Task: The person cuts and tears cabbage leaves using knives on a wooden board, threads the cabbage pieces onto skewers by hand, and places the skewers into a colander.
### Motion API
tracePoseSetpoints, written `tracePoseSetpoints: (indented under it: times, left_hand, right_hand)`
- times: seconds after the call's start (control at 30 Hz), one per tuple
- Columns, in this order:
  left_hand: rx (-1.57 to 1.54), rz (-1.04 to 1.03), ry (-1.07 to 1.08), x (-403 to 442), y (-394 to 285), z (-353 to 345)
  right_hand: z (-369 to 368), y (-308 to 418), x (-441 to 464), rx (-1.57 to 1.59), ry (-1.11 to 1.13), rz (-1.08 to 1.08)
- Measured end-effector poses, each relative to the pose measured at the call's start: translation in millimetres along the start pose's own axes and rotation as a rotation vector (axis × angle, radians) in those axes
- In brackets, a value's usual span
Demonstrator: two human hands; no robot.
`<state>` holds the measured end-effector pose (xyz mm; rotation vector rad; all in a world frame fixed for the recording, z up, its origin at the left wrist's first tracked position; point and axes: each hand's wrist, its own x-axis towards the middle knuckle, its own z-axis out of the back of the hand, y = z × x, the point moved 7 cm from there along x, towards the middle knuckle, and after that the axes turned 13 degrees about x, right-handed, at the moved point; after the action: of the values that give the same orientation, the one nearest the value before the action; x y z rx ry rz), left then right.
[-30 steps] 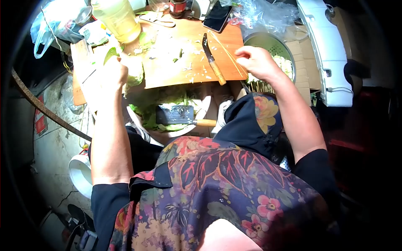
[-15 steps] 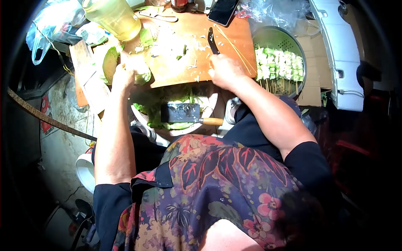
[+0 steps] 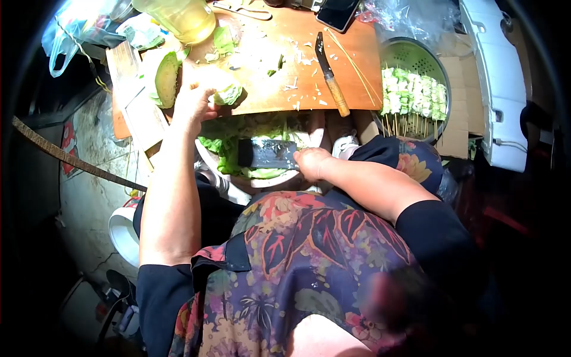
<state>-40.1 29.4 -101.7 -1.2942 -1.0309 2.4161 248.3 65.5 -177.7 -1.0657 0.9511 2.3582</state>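
Observation:
My left hand (image 3: 199, 106) is at the left front of the wooden cutting board, its fingers closed around a pale green cabbage piece (image 3: 229, 90). My right hand (image 3: 312, 163) is closed on the handle of a cleaver (image 3: 270, 154); the handle is hidden inside the hand. The cleaver's dark, wet blade lies flat over green leaves (image 3: 226, 154) in a white basin (image 3: 259, 183) below the board. A small knife with a dark blade and wooden handle (image 3: 336, 95) lies on the right of the cutting board (image 3: 262, 53). Left of my left hand stands another green cabbage piece (image 3: 166, 80).
Skewered pale green pieces (image 3: 413, 94) rest in a green colander (image 3: 397, 53) at right. Bare skewers (image 3: 352, 62) lie on the board. Behind are a phone (image 3: 338, 13), a yellowish container (image 3: 184, 21) and a peeler-like tool (image 3: 244, 10). A plastic bag (image 3: 74, 35) is at far left.
My right hand has let go of the small knife on the board and moved down to the cleaver's handle. My left hand stays by the cabbage piece. The whole view has shifted slightly.

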Motion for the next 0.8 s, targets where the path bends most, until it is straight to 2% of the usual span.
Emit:
tracePoseSetpoints:
  times: [0.03, 0.27, 0.33, 0.37, 0.47, 0.53, 0.57, 0.7, 0.8]
  left_hand:
    - [-0.006, -0.005, -0.004, 1.1, -1.3, 0.1]
    - [0.115, 0.01, -0.025, 1.5, -5.2, 2.3]
    - [0.1, 0.011, -0.03, 2.5, -3.4, 2.0]
    - [0.086, 0.011, -0.034, 3.0, -3.1, 2.4]
    - [0.042, 0.006, -0.013, 2.5, -5.0, 1.4]
    - [-0.015, 0.015, 0.006, 6.5, -1.9, 1.3]
    - [-0.067, 0.026, 0.024, 8.2, 0.4, 0.9]
    - [-0.127, 0.049, 0.051, 8.8, 2.8, 2.7]
    - [-0.094, 0.052, -0.036, 9.0, 4.3, 4.5]
  right_hand:
    - [3.8, 1.8, -4.6, 0.039, 0.05, -0.05]
    - [-2.6, -6.7, 7.4, -0.016, 0.008, -0.033]
    - [31.5, 8.5, -10.3, 0.095, 0.008, -0.109]
    - [46.9, 12.6, -14.0, 0.151, -0.131, -0.098]
    - [93.9, 44.5, -48.7, 0.139, 0.05, -0.1]
    - [121.8, 51.2, -77.7, 0.206, 0.058, 0.001]
    - [136.8, 50.1, -93.6, 0.239, 0.053, -0.016]
    - [167.6, 43.0, -120.7, 0.541, -0.241, 0.141]
    - [162.6, 51.0, -100.5, 0.568, -0.514, 0.16]
